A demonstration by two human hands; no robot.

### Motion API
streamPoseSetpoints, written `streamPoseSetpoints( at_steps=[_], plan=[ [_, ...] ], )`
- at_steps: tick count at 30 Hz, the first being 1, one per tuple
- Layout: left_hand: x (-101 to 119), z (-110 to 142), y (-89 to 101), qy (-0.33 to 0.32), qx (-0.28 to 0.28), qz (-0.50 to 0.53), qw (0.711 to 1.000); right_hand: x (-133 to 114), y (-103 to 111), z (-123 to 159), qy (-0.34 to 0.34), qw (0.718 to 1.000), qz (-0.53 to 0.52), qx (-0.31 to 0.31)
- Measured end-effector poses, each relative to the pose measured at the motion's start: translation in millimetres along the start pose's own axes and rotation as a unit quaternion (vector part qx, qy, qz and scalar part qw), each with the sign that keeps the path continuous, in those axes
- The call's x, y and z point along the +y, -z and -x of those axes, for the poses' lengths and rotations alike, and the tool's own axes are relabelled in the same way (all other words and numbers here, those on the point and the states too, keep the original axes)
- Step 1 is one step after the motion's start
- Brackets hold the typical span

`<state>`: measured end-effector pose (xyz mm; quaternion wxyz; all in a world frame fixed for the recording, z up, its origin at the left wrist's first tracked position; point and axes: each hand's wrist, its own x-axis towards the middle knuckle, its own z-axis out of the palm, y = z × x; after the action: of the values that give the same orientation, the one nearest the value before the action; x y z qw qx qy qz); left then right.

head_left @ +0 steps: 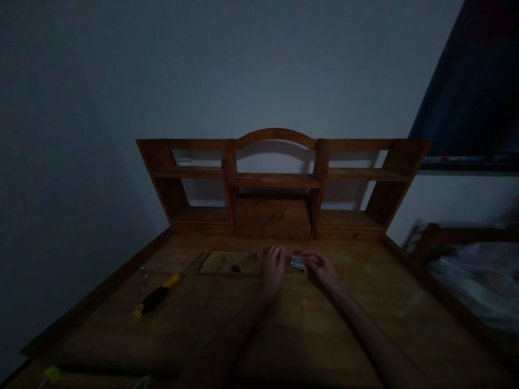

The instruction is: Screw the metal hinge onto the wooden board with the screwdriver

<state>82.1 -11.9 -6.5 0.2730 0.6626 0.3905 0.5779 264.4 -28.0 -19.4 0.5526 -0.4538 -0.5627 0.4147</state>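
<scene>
A small silver metal hinge (298, 262) with dark screw holes is pinched at its right side by the fingers of my right hand (322, 268). Just left of the hinge, my left hand (274, 266) has its fingers drawn together; whether anything small is between them is too dark to tell. Behind and left of that hand lies a flat wooden board (217, 262) with a dark mark on it. A yellow-and-black screwdriver (158, 296) rests on the desk further left, its shaft toward the board. Beside it are several small screws (146, 280).
The wooden desk (344, 329) carries a shelf unit (275, 180) along its back, against the wall. A yellow-green object (52, 373) shows at the lower left edge. To the right is a wooden bed frame (450, 234) with pale plastic-like wrapping (478, 270).
</scene>
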Motion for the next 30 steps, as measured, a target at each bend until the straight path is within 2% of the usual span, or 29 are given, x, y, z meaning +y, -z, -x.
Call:
streamPoseSetpoints(
  at_steps=[6,12,16,18,21,23,26,30],
  plan=[
    [-3.0,-6.1,9.2,0.034,0.059,-0.021,0.997,-3.5,-4.9,5.4,-0.035,0.999,-0.004,-0.038],
    [-7.2,-7.5,5.3,0.023,0.047,-0.061,0.997,-2.0,-26.4,14.6,-0.036,0.996,-0.002,-0.08],
    [-5.6,-15.6,14.6,0.012,-0.032,-0.091,0.995,2.5,-36.2,18.8,-0.044,0.996,0.005,-0.071],
    [-3.4,-18.7,26.7,-0.005,-0.084,-0.11,0.99,4.7,-37.5,19.3,-0.056,0.996,0.007,-0.076],
    [-2.5,-18.2,47.6,-0.024,-0.183,-0.129,0.974,6.8,-35.8,18.1,-0.063,0.996,0.004,-0.055],
    [-5.4,-15.4,58.3,-0.026,-0.227,-0.134,0.964,7.2,-33.6,16.5,-0.063,0.997,-0.003,-0.041],
    [-13.8,-11.1,66.2,-0.016,-0.255,-0.119,0.959,7.2,-31.4,14.7,-0.066,0.997,-0.002,-0.03],
    [-23.1,-7.7,67.0,-0.007,-0.276,-0.104,0.956,6.7,-32.5,13.9,-0.085,0.996,0.0,-0.024]
  ],
)
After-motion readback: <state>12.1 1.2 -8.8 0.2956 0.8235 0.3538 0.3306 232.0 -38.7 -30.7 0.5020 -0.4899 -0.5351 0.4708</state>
